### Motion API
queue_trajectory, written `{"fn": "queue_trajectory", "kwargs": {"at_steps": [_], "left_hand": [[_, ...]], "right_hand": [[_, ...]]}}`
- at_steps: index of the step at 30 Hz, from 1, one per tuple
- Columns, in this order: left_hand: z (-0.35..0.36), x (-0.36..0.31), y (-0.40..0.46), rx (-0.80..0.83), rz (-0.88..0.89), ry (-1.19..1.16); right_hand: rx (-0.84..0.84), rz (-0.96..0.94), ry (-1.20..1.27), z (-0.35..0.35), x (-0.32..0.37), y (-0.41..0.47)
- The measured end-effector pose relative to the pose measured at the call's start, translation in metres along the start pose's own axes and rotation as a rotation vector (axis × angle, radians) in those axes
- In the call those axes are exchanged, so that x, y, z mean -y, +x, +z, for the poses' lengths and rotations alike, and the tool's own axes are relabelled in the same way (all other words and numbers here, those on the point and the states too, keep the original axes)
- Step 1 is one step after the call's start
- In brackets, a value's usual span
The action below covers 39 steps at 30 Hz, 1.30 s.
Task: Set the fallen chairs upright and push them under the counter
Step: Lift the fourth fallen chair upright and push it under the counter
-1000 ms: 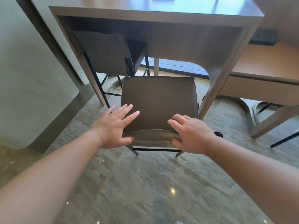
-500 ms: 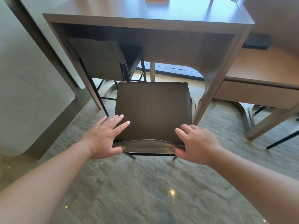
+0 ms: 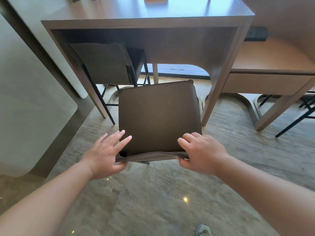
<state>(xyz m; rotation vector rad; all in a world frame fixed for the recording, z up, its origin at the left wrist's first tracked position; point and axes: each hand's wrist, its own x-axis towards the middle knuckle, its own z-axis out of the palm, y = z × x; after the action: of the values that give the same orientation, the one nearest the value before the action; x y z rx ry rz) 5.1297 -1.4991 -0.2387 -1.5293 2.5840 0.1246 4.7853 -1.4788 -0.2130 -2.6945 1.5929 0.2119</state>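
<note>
A brown padded chair (image 3: 158, 116) stands upright on the floor, its seat front just inside the opening of the wooden counter (image 3: 136, 23). My left hand (image 3: 104, 155) holds the left end of the chair's backrest (image 3: 150, 156), fingers stretched over the seat and thumb behind. At the right end, my right hand (image 3: 202, 154) grips the backrest with curled fingers. A second brown chair (image 3: 104, 63) stands upright under the counter at the left.
The counter's right leg (image 3: 213, 99) is close to the seat's right side. A lower wooden desk (image 3: 265, 80) adjoins at the right, with black chair legs (image 3: 293, 123) beneath it. A pale wall panel (image 3: 30, 116) stands at the left. A grey shoe tip (image 3: 202, 230) shows at the bottom.
Both hands and the chair sit lower in the view, and more of the counter top shows. The chair looks a little nearer to me. My hold on the backrest is unchanged.
</note>
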Motion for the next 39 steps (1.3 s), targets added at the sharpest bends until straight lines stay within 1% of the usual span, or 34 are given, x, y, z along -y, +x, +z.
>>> {"fn": "queue_trajectory", "kwargs": {"at_steps": [6, 9, 11, 13, 16, 20, 26, 30, 35, 39], "left_hand": [[0.012, 0.016, -0.027, -0.026, 0.073, 0.018], [0.016, 0.024, -0.038, -0.019, 0.123, 0.027], [0.019, 0.028, -0.044, -0.020, 0.147, 0.012], [0.020, 0.031, -0.045, -0.019, 0.164, 0.003], [0.021, 0.034, -0.042, -0.015, 0.182, 0.011], [0.022, 0.026, -0.035, -0.011, 0.208, 0.018], [0.012, 0.009, -0.013, -0.019, 0.225, 0.027], [0.008, 0.004, 0.004, -0.018, 0.224, 0.077], [0.000, 0.001, 0.019, -0.124, 0.232, 0.161], [-0.011, 0.004, 0.043, -0.139, 0.184, 0.184]], "right_hand": [[0.032, 0.018, -0.001, 0.005, 0.046, -0.023], [-0.006, 0.065, 0.025, 0.010, 0.074, -0.039], [-0.066, 0.105, 0.048, 0.016, 0.090, -0.048], [-0.115, 0.140, 0.062, 0.021, 0.101, -0.054], [-0.140, 0.167, 0.074, 0.026, 0.109, -0.060], [-0.147, 0.190, 0.077, 0.030, 0.103, -0.069], [-0.087, 0.244, 0.068, 0.028, 0.078, -0.070], [-0.112, 0.246, 0.075, 0.028, 0.060, -0.065], [-0.140, 0.238, 0.096, 0.025, 0.038, -0.055], [-0.139, 0.237, 0.100, 0.018, 0.019, -0.041]]}}
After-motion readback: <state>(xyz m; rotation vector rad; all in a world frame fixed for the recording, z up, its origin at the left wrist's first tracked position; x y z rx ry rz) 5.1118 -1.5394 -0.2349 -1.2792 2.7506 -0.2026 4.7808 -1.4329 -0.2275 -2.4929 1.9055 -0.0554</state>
